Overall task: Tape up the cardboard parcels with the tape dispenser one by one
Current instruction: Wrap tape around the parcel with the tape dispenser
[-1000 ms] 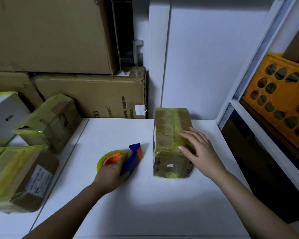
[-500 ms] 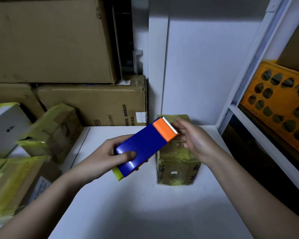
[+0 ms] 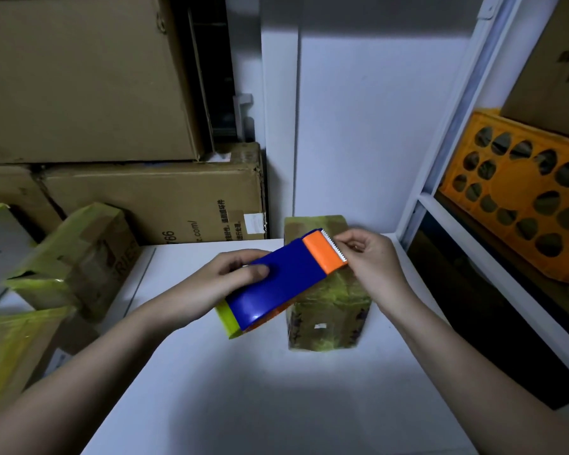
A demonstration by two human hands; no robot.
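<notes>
Only one view here, the head cam looking down at a white table (image 3: pixel 276 405).

The left hand (image 3: pixel 230 277) is wrapped around the blue body of the tape dispenser (image 3: pixel 276 284), thumb on top, holding it up off the table and tilted so the orange cutter end points up and right. The right hand (image 3: pixel 372 261) has its fingertips pinched together right at the toothed edge, looks like it's fishing for the loose tape end. The parcel (image 3: pixel 326 310) sits on the table just under and behind the dispenser, already covered in crinkly yellowish tape.

Handling guess: the dispenser is light, hard plastic and a bit slick, so gripping the blue middle like this makes sense. Keep skin off those teeth. The tape end will be thin, sticky and floppy, so pinch it at the very edge. The parcel looks small and light, so it'll probably slide unless a hand pins it down.

Hard to see: the tape end itself, I can't tell if it's actually caught between the fingers. The roll is mostly hidden, just a yellow-green sliver at the bottom. The parcel's top is blocked by the dispenser. More taped boxes (image 3: pixel 79 257) on the left are cut off by the frame.
</notes>
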